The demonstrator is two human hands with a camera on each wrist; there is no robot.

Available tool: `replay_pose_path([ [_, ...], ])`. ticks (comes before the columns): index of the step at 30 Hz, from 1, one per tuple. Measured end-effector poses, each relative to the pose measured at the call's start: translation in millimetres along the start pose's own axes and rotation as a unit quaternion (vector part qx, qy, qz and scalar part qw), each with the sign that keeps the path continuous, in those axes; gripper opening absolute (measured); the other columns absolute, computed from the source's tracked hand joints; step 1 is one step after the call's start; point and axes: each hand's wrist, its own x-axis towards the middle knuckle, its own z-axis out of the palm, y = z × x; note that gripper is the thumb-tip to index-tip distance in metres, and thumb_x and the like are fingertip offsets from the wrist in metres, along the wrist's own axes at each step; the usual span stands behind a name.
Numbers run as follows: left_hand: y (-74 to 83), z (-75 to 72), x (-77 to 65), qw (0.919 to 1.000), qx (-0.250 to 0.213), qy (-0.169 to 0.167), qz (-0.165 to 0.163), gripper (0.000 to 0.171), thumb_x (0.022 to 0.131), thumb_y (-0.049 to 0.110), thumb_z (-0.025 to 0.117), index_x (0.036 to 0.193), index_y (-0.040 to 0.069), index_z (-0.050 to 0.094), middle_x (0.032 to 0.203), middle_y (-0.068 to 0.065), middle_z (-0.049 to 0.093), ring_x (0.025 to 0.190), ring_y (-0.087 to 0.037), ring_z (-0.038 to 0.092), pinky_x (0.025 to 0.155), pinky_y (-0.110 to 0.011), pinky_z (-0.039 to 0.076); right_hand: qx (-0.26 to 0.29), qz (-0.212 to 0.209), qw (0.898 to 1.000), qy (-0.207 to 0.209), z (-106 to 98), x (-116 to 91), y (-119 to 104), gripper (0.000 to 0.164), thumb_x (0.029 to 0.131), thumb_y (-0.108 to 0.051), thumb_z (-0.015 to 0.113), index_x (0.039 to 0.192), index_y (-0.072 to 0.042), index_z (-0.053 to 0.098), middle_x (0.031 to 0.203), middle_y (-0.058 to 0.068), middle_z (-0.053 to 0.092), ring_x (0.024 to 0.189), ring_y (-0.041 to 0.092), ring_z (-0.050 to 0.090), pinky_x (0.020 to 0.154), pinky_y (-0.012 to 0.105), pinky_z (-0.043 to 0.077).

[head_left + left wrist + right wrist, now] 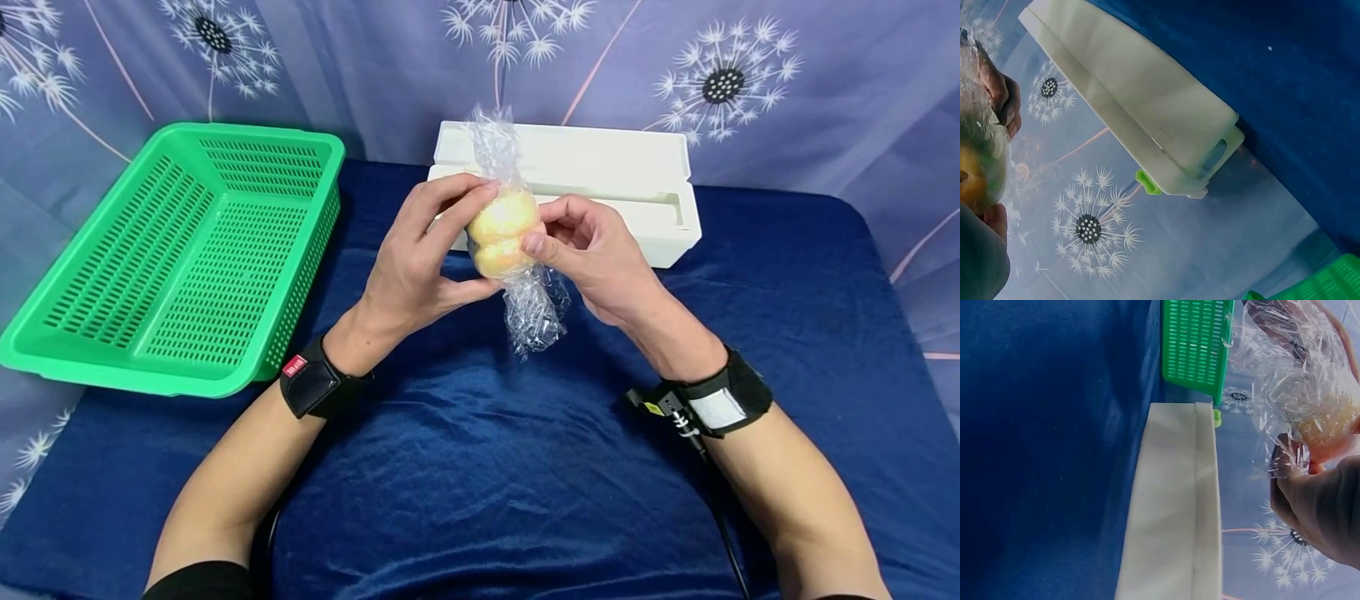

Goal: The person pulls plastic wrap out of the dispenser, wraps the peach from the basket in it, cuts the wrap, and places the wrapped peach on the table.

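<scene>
In the head view, a rounded yellow fruit (504, 223) with a crease across it is wrapped in clear cling film (534, 315). I cannot tell whether it is one fruit or two pressed together. Loose, crumpled film sticks out above and below it. My left hand (416, 258) grips it from the left, fingers at the top and thumb underneath. From the right, my right hand (606, 254) pinches the wrapped side between thumb and curled fingers. The right wrist view shows the wrinkled film (1291, 369) close up, with the fruit (1329, 428) partly hidden behind it.
Behind my hands stands a long white box (600, 154) with its lid raised; a small green tab (1147, 182) shows on its edge. A green slotted basket (303, 292) sits at the left. Dark blue cloth (465, 483) covers the table, and a dandelion-patterned curtain (360, 75) hangs behind.
</scene>
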Motion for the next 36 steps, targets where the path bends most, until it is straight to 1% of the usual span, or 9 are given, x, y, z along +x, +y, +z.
replay_pose_path([
  [4, -0.5, 0.7, 1.2, 1.0000, 0.001, 0.003, -0.004, 0.082, 0.073, 0.024, 0.095, 0.142, -0.003, 0.061, 0.136, -0.023, 0.059, 0.124, -0.035, 0.057, 0.105, -0.043, 0.047, -0.020, 0.015, 1.000, 0.006, 1, -1, -6, 0.044, 0.087, -0.026, 0.089, 0.115, 0.000, 0.068, 0.113, 0.012, 0.071, 0.097, 0.020, 0.071, 0.082, 0.025, 0.058],
  [9, -1.5, 2.4, 2.9, 0.9999, -0.005, 0.014, -0.008, 0.081, 0.068, 0.024, 0.090, 0.138, -0.006, 0.060, 0.134, -0.025, 0.059, 0.122, -0.036, 0.057, 0.106, -0.041, 0.047, -0.071, 0.029, 0.997, 0.011, 4, -3, -15, 0.010, 0.102, -0.003, 0.067, 0.111, 0.000, 0.065, 0.113, 0.011, 0.068, 0.097, 0.019, 0.069, 0.085, 0.025, 0.057],
  [11, -1.9, 2.4, 3.7, 0.9996, -0.013, 0.020, -0.013, 0.082, 0.067, 0.025, 0.090, 0.137, -0.006, 0.060, 0.133, -0.025, 0.058, 0.124, -0.036, 0.057, 0.107, -0.041, 0.047, -0.071, 0.025, 0.997, 0.005, 4, -3, -19, 0.013, 0.108, -0.010, 0.060, 0.112, 0.001, 0.066, 0.116, 0.011, 0.066, 0.103, 0.021, 0.067, 0.090, 0.027, 0.057],
  [16, -1.7, 2.4, 3.5, 0.9951, -0.071, 0.049, -0.048, 0.086, 0.064, 0.027, 0.092, 0.136, -0.006, 0.058, 0.134, -0.026, 0.056, 0.126, -0.034, 0.055, 0.106, -0.040, 0.049, -0.019, -0.008, 1.000, -0.009, -2, -1, -22, 0.055, 0.115, -0.042, 0.039, 0.117, 0.002, 0.071, 0.122, 0.014, 0.069, 0.112, 0.027, 0.067, 0.100, 0.033, 0.057],
  [20, 0.9, 4.6, 0.8, 0.9829, -0.136, 0.092, -0.084, 0.089, 0.063, 0.028, 0.091, 0.135, -0.009, 0.053, 0.135, -0.028, 0.051, 0.128, -0.033, 0.053, 0.103, -0.041, 0.055, 0.032, -0.053, 0.998, -0.002, -5, 2, -17, 0.044, 0.116, -0.027, 0.041, 0.115, 0.001, 0.075, 0.121, 0.014, 0.074, 0.111, 0.026, 0.071, 0.096, 0.036, 0.059],
  [23, 3.3, 7.5, -0.6, 0.9724, -0.173, 0.122, -0.098, 0.093, 0.068, 0.040, 0.092, 0.132, -0.012, 0.048, 0.134, -0.028, 0.047, 0.129, -0.033, 0.052, 0.099, -0.043, 0.058, 0.026, -0.108, 0.994, -0.008, -5, 3, -11, 0.027, 0.110, -0.001, 0.047, 0.117, 0.000, 0.074, 0.120, 0.013, 0.074, 0.109, 0.024, 0.071, 0.091, 0.035, 0.060],
  [25, 5.2, 9.5, -0.6, 0.9665, -0.191, 0.141, -0.096, 0.098, 0.072, 0.049, 0.092, 0.130, -0.014, 0.046, 0.135, -0.026, 0.045, 0.129, -0.034, 0.051, 0.097, -0.045, 0.059, -0.001, -0.152, 0.988, -0.024, -5, 4, -6, 0.029, 0.101, 0.012, 0.051, 0.121, 0.003, 0.070, 0.121, 0.012, 0.073, 0.110, 0.024, 0.071, 0.087, 0.033, 0.060],
  [30, 10.3, 12.1, 2.0, 0.9556, -0.222, 0.174, -0.085, 0.100, 0.076, 0.052, 0.091, 0.126, -0.017, 0.040, 0.138, -0.010, 0.042, 0.128, -0.038, 0.050, 0.095, -0.045, 0.059, -0.114, -0.236, 0.961, -0.086, -3, 3, 1, 0.054, 0.089, 0.006, 0.070, 0.139, 0.014, 0.050, 0.138, 0.014, 0.060, 0.122, 0.031, 0.066, 0.093, 0.035, 0.058],
  [36, 16.2, 13.9, 1.4, 0.9507, -0.254, 0.156, -0.084, 0.099, 0.079, 0.053, 0.090, 0.126, -0.017, 0.037, 0.137, -0.016, 0.041, 0.128, -0.036, 0.050, 0.092, -0.039, 0.059, -0.244, -0.164, 0.952, -0.082, 6, -4, -4, 0.108, 0.066, -0.009, 0.099, 0.155, -0.002, 0.038, 0.151, 0.010, 0.050, 0.131, 0.027, 0.057, 0.109, 0.040, 0.048],
])
